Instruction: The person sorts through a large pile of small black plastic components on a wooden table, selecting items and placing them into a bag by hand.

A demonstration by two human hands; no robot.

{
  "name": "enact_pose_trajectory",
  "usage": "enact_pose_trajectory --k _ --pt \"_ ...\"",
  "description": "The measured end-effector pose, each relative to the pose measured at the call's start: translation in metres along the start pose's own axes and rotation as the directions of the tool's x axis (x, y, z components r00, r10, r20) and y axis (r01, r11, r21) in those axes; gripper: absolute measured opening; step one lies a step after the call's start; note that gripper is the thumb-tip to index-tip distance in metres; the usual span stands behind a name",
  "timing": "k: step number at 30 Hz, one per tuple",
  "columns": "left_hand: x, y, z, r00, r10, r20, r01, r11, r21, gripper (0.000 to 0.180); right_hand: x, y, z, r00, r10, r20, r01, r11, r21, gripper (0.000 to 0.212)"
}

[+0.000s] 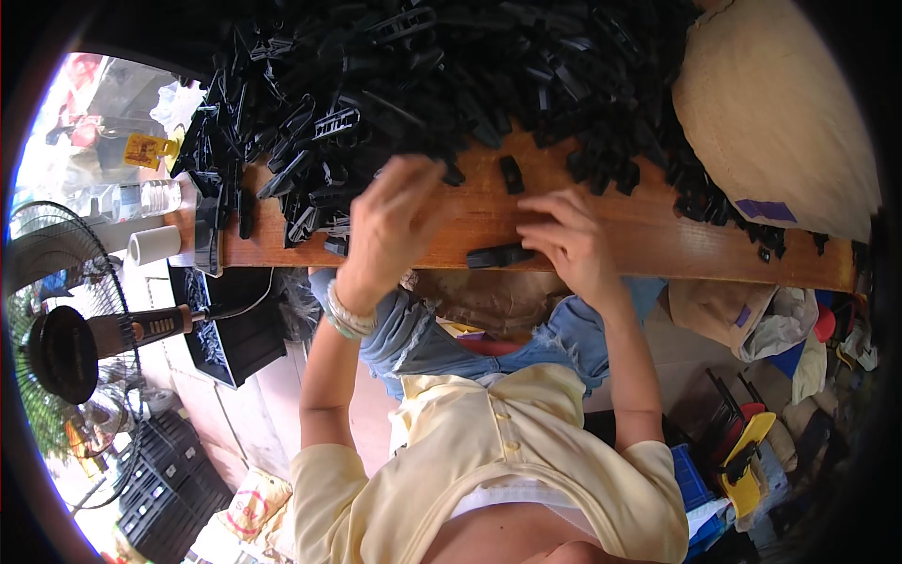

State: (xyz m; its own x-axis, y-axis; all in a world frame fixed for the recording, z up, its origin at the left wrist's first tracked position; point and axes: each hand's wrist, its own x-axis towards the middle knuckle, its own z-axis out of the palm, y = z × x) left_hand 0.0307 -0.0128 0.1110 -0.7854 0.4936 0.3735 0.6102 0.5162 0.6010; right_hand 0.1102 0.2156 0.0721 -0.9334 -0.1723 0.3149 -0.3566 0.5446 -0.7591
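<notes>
Left hand (393, 226) raised, fingers curled, bangles on wrist; right hand (567, 237) palm-down, fingers bent.

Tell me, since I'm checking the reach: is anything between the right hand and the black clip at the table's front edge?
Nothing visible: the right hand already rests against the black clip, with bare wooden table around it.

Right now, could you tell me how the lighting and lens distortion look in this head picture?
In the head view, the wooden table edge bows from fisheye distortion; the upper left by the fan is overexposed by daylight; the pile of black plastic clips is dark, with detail lost; both the left hand and right hand look evenly lit and reasonably sharp.
</notes>
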Motion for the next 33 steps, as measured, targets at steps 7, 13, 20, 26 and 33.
enact_pose_trajectory --k 7,13,20,26,33 --pt "0.0 -0.011 0.017 0.95 0.313 -0.019 -0.294 0.911 0.288 0.022 0.034 0.012 0.037 0.964 0.008 -0.266 -0.112 0.919 -0.377 0.041" --pt "-0.044 -0.007 0.037 0.92 0.358 0.156 -0.387 0.892 0.234 0.032 0.012 0.001 0.023 0.889 0.316 -0.331 -0.265 0.945 0.191 0.033" --pt "-0.033 0.012 0.033 0.98 0.028 0.198 -0.076 0.967 0.242 0.034 -0.014 0.002 0.014 0.946 0.111 -0.306 -0.154 0.98 -0.122 0.034" --pt "-0.034 0.005 0.051 0.975 0.175 0.141 -0.178 0.984 0.009 0.035 -0.014 0.001 0.008 0.941 0.142 -0.308 -0.215 0.951 -0.22 0.029" --pt "-0.037 -0.002 0.046 0.994 0.052 0.099 -0.04 0.992 -0.12 0.026 -0.009 0.001 0.001 0.98 0.176 -0.088 -0.162 0.977 0.14 0.026"
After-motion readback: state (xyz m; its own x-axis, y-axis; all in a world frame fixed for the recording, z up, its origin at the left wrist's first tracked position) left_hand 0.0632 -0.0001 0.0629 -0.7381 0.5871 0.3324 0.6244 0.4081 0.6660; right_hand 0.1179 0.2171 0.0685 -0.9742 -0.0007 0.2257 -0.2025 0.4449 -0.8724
